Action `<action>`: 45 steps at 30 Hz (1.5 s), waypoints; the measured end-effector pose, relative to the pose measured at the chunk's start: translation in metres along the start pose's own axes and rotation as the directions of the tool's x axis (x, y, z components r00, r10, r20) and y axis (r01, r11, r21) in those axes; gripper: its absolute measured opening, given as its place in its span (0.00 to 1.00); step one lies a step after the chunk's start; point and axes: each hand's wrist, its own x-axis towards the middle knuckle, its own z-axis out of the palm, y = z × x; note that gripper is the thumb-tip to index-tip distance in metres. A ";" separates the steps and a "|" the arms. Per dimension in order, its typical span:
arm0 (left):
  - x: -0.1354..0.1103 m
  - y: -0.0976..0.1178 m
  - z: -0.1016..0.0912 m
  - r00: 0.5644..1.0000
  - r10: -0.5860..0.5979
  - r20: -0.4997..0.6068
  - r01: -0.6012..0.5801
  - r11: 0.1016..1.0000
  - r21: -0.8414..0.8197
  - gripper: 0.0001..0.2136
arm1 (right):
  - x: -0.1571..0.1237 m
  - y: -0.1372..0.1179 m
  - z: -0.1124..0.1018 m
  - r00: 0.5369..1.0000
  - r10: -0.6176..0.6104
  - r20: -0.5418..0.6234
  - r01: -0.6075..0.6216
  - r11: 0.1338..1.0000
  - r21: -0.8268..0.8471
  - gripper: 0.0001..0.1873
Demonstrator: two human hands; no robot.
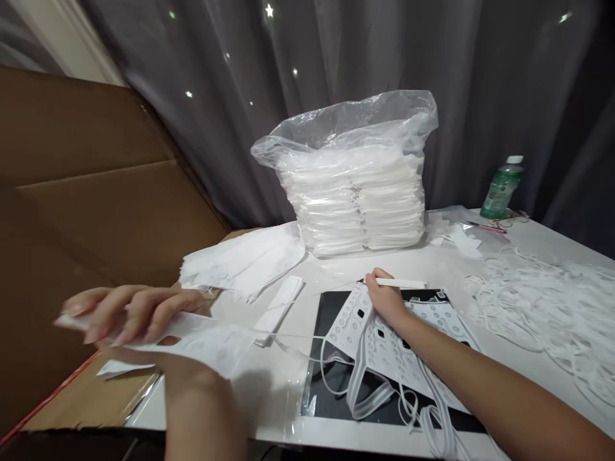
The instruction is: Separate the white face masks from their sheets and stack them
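Nearest the camera, the left hand (129, 314) is blurred with motion at the table's (269, 390) near left corner, its grip closed on a thin white sheet (206, 339) that it lifts just above the table edge. A fine white strand runs from that sheet toward the perforated white sheet (384, 346) lying on a black cutting mat (336, 378). The right hand (387, 301) rests on this perforated sheet, its grip tight around a slim white pen-like tool (401, 283) held level. Loose white trimmings (552, 314) spread across the right of the table. Behind the mat lie a fanned pile of white sheets (245, 259) and a clear plastic bag of stacked sheets (355, 192). A green bottle (502, 189) stands at the far right, a brown cardboard box (86, 211) on the left.
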 end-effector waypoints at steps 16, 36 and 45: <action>-0.024 -0.135 -0.045 0.860 -0.415 -0.297 0.336 0.022 0.942 0.26 | -0.043 -0.045 -0.002 0.943 -0.133 0.306 -0.005 0.912 0.411 0.16; -0.036 -0.119 -0.079 0.253 -0.939 -0.233 0.027 -0.234 0.972 0.18 | 0.012 -0.029 -0.025 0.993 -0.086 -0.083 0.109 0.941 0.319 0.17; -0.041 -0.122 -0.086 0.305 -0.935 -0.181 0.091 -0.160 0.983 0.20 | 0.009 -0.025 -0.026 0.985 -0.165 -0.039 0.170 0.969 0.179 0.15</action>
